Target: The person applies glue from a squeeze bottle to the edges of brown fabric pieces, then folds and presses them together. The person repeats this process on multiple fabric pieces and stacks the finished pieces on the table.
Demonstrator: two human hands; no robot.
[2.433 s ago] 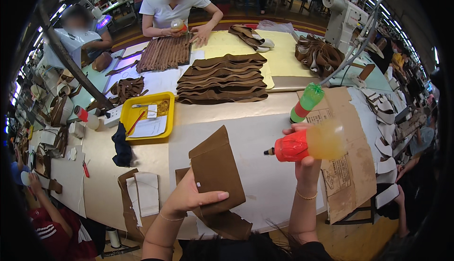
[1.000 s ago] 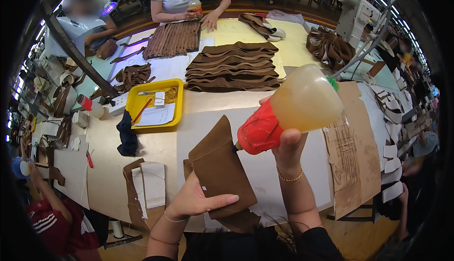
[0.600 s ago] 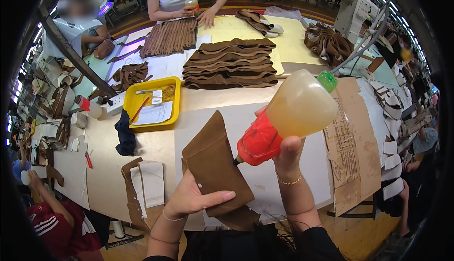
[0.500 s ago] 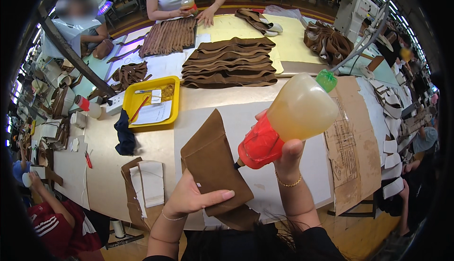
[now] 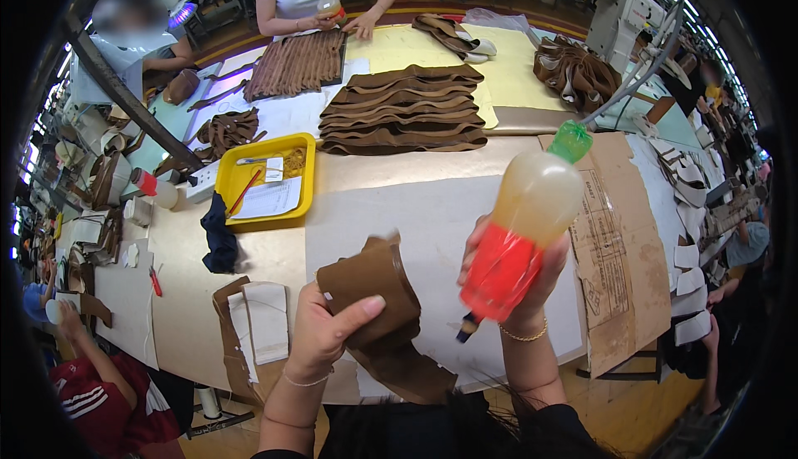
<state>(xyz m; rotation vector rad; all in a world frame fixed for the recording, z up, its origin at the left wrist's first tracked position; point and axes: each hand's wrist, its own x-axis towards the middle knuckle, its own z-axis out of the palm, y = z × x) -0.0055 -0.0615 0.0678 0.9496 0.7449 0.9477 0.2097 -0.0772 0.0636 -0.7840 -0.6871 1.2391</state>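
My left hand (image 5: pixel 331 330) is closed round a brown leather-like piece (image 5: pixel 370 288), thumb on top; the piece curls over, and its lower end hangs toward the table's near edge. In my right hand (image 5: pixel 549 284) is a squeeze bottle (image 5: pixel 540 197) with amber liquid, tipped so its dark nozzle points down and left. Red wrapping covers the bottle's neck end, and a green cap-like piece (image 5: pixel 570 140) sits on its raised end. The nozzle stands apart from the brown piece. Beneath both hands lies a grey-white sheet (image 5: pixel 453 209).
A yellow tray (image 5: pixel 309 180) with papers and a red pen stands left of centre, a dark cloth (image 5: pixel 218 239) beside it. Brown strips (image 5: pixel 403 110) lie in rows beyond. Flattened cardboard (image 5: pixel 636 293) is at right. Across the table a person (image 5: pixel 312 2) works with another bottle.
My right hand has drawn the bottle away from the brown piece, turning it steeper. The piece in my left hand has curled over and shifted slightly.
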